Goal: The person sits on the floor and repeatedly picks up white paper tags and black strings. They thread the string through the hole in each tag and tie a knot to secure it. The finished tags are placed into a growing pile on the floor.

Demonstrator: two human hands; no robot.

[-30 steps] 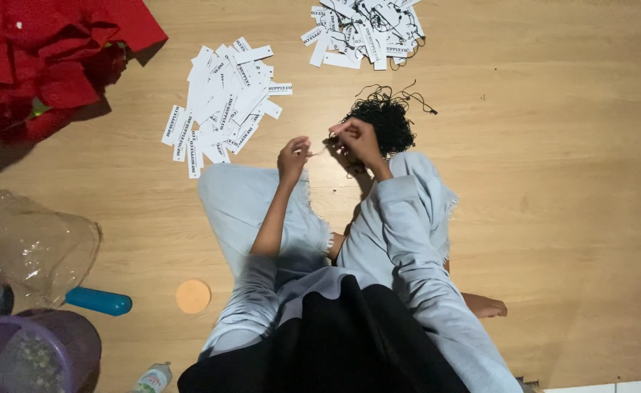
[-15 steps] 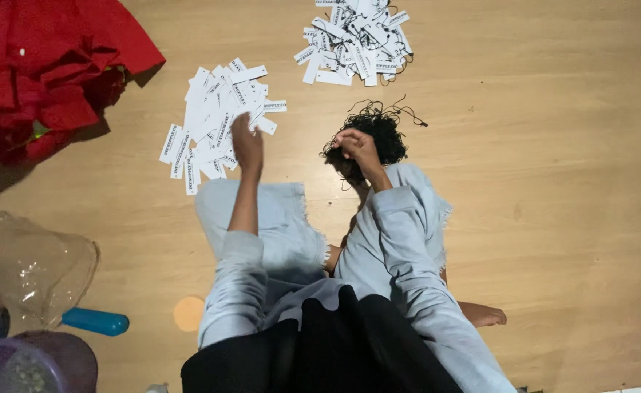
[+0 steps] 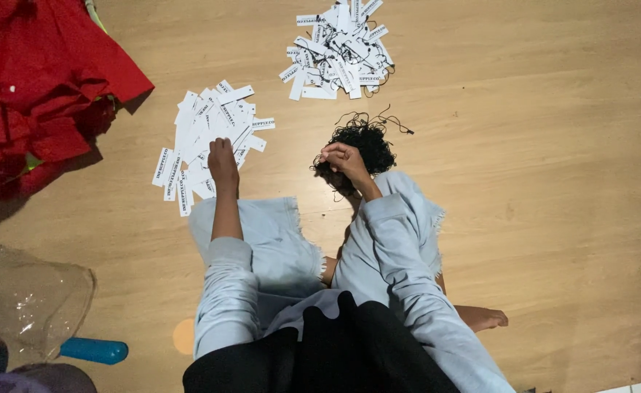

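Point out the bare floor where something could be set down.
The floor right of the black strings and the strung tags is widest. A narrower strip lies between the loose tags and red cloth. It is crowded around both hands and by the plastic bag.

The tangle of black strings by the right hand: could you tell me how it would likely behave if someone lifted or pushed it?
The tangle of black strings looks thin and limp, so it would probably sag and dangle when lifted. Loose ends stray over the wooden floor, so strands may snag and come up together. It seems very light; under the right hand, a push would likely just smear it sideways.
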